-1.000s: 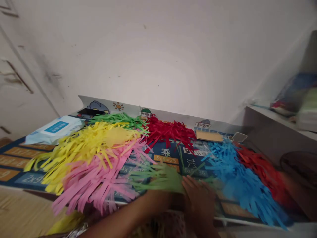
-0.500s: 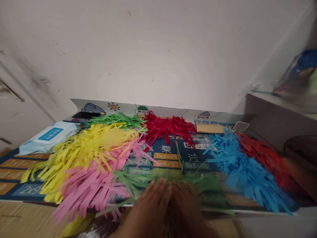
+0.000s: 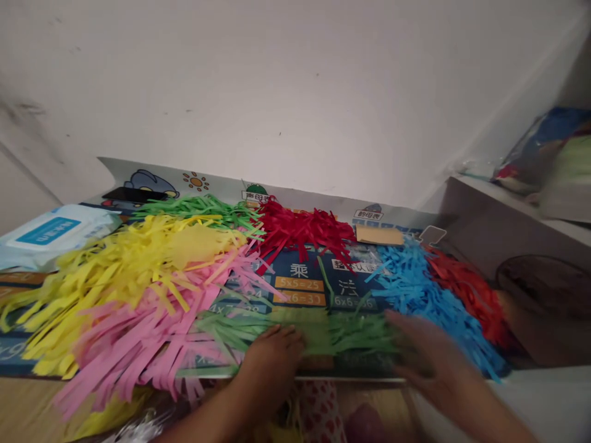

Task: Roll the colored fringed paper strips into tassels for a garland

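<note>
A green fringed strip of tissue paper [image 3: 314, 335] lies along the front edge of the table, its cut ends fanning to both sides. My left hand [image 3: 272, 357] rests on the left part of its plain middle, fingers lying flat on the paper. At the strip's right end is my right hand [image 3: 429, 354], blurred, with thumb and fingers apart and nothing visibly held. Pink fringed paper [image 3: 157, 326] lies left of my left hand, with yellow fringed paper [image 3: 124, 264] behind it. Blue fringed paper [image 3: 429, 295] is just beyond my right hand.
Red fringed paper [image 3: 305, 231] and another green bunch [image 3: 203, 209] lie at the back. A wipes pack [image 3: 55, 234] and dark phone-like slab [image 3: 133, 195] are on the left. Tan pad [image 3: 379, 234], more red paper [image 3: 466, 289] and grey box [image 3: 498, 234] stand right. Printed mat [image 3: 300, 255] covers the table.
My hands were together at the middle of the green paper and have parted. The right has swung out to the strip's right end; the left stays near the middle. The view has shifted slightly right.
</note>
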A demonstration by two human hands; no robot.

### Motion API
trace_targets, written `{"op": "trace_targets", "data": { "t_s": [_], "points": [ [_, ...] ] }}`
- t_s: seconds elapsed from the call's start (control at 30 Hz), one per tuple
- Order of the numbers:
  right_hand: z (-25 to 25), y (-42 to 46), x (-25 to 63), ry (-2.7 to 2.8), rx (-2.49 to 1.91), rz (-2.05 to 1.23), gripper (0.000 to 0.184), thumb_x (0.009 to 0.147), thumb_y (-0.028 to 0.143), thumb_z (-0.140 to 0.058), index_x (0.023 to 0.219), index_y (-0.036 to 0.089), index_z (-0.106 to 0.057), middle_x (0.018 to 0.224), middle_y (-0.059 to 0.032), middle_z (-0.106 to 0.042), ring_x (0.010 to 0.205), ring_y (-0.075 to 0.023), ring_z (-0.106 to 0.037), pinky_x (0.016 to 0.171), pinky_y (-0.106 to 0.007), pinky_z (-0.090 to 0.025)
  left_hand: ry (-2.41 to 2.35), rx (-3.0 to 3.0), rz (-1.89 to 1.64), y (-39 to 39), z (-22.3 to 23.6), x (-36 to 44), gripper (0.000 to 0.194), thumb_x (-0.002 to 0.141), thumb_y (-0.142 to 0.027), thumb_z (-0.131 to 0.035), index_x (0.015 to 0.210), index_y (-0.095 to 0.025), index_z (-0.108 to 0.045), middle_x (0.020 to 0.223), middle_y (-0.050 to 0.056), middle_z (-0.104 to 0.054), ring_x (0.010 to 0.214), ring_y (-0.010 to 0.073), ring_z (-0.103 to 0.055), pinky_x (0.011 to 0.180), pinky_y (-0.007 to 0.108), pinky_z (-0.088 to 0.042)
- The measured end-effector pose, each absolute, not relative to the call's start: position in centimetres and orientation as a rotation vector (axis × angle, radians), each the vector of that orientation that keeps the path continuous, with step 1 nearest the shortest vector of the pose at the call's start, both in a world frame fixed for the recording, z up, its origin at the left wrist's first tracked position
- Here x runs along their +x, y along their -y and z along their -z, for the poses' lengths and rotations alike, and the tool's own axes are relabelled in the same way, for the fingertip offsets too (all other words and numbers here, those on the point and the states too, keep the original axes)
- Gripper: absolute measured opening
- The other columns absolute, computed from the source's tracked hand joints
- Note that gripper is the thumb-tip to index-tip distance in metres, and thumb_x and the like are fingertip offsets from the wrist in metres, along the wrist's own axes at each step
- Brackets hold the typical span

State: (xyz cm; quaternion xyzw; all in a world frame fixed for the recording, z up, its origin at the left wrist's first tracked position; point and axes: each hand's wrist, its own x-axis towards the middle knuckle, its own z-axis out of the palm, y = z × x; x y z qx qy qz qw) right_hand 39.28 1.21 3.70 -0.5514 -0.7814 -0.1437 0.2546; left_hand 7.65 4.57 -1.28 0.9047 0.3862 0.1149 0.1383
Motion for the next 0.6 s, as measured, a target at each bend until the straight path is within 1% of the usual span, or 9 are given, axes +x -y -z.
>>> {"op": "trace_targets", "data": {
  "t_s": [0.03,0.07,0.1,0.17,0.2,0.33,0.43,0.53,0.6],
  "points": [
    [-3.1,-1.2,36.7,2.286,-1.397,0.266,0.061,0.081,0.050,-0.061,0.138,0.032,-0.050,0.125,-0.0065,-0.064,0.111,-0.0288,-0.061,0.090,-0.042,-0.049,-1.126,2.603,-0.352,-4.7,1.1,7.7,0.027,0.084,-0.016,-0.056,0.110,-0.019,-0.066,0.121,0.009,-0.068,0.114,0.0242,-0.061,0.105,0.042,-0.040],
    [-2.3,-1.3,34.2,2.391,-1.277,0.167,0.064,0.082,0.047,-0.062,0.140,0.027,-0.046,0.128,-0.0079,-0.062,0.115,-0.0288,-0.059,0.096,-0.043,-0.045,-1.128,2.602,-0.372,-4.7,1.0,7.5,0.025,0.085,-0.014,-0.055,0.106,-0.020,-0.067,0.118,0.007,-0.069,0.112,0.0238,-0.062,0.106,0.044,-0.038],
    [-1.3,-1.6,32.1,2.436,-1.198,0.055,0.055,0.087,0.042,-0.059,0.138,0.025,-0.049,0.125,-0.0069,-0.065,0.114,-0.0266,-0.060,0.099,-0.043,-0.042,-1.114,2.612,-0.398,-4.8,0.9,7.1,0.024,0.085,-0.013,-0.054,0.103,-0.022,-0.068,0.116,0.005,-0.071,0.111,0.0234,-0.062,0.108,0.046,-0.035],
    [0.5,-2.4,29.5,2.429,-1.129,-0.186,0.027,0.094,0.032,-0.051,0.119,0.028,-0.062,0.108,-0.0010,-0.073,0.105,-0.0203,-0.065,0.094,-0.037,-0.043,-1.055,2.619,-0.512,-5.0,0.8,5.9,0.022,0.086,-0.012,-0.053,0.095,-0.026,-0.068,0.108,0.000,-0.073,0.109,0.0221,-0.063,0.110,0.048,-0.030],
    [1.1,-2.8,29.0,2.410,-1.145,-0.282,0.022,0.096,0.029,-0.049,0.111,0.029,-0.066,0.101,0.0013,-0.074,0.102,-0.0185,-0.066,0.092,-0.035,-0.043,-1.023,2.597,-0.580,-5.1,0.8,5.1,0.022,0.087,-0.012,-0.052,0.093,-0.027,-0.068,0.104,-0.002,-0.074,0.106,0.0210,-0.064,0.109,0.046,-0.031],
    [1.6,-4.0,30.0,2.306,-1.291,-0.438,0.023,0.098,0.032,-0.047,0.099,0.029,-0.070,0.095,0.0013,-0.074,0.092,-0.0189,-0.067,0.083,-0.034,-0.043,-1.099,2.400,-0.745,-5.5,0.3,3.3,0.020,0.091,-0.016,-0.047,0.090,-0.023,-0.065,0.085,0.000,-0.072,0.084,0.0172,-0.065,0.085,0.034,-0.044],
    [1.0,-4.9,29.8,2.191,-1.399,-0.415,0.034,0.100,0.035,-0.039,0.087,0.025,-0.069,0.083,-0.0006,-0.073,0.073,-0.0186,-0.065,0.070,-0.033,-0.043,-1.326,2.348,-0.773,-5.9,0.2,4.0,0.023,0.092,-0.016,-0.041,0.083,-0.020,-0.061,0.073,0.001,-0.068,0.069,0.0178,-0.063,0.075,0.035,-0.044],
    [0.7,-5.6,28.8,2.203,-1.366,-0.370,0.035,0.100,0.032,-0.037,0.086,0.024,-0.068,0.080,-0.0012,-0.073,0.070,-0.0184,-0.063,0.071,-0.034,-0.041,-1.321,2.450,-0.799,-6.3,0.5,5.0,0.009,0.088,-0.020,-0.052,0.088,-0.019,-0.061,0.081,0.004,-0.070,0.078,0.0221,-0.064,0.081,0.040,-0.042],
    [0.7,-5.7,28.6,2.243,-1.271,-0.383,0.031,0.099,0.028,-0.037,0.095,0.024,-0.067,0.090,-0.0023,-0.074,0.078,-0.0188,-0.065,0.079,-0.036,-0.041,-1.239,2.521,-0.825,-6.5,0.8,5.1,0.020,0.081,-0.022,-0.063,0.100,-0.020,-0.060,0.092,0.005,-0.070,0.089,0.0243,-0.063,0.090,0.044,-0.039]
  ]
}}
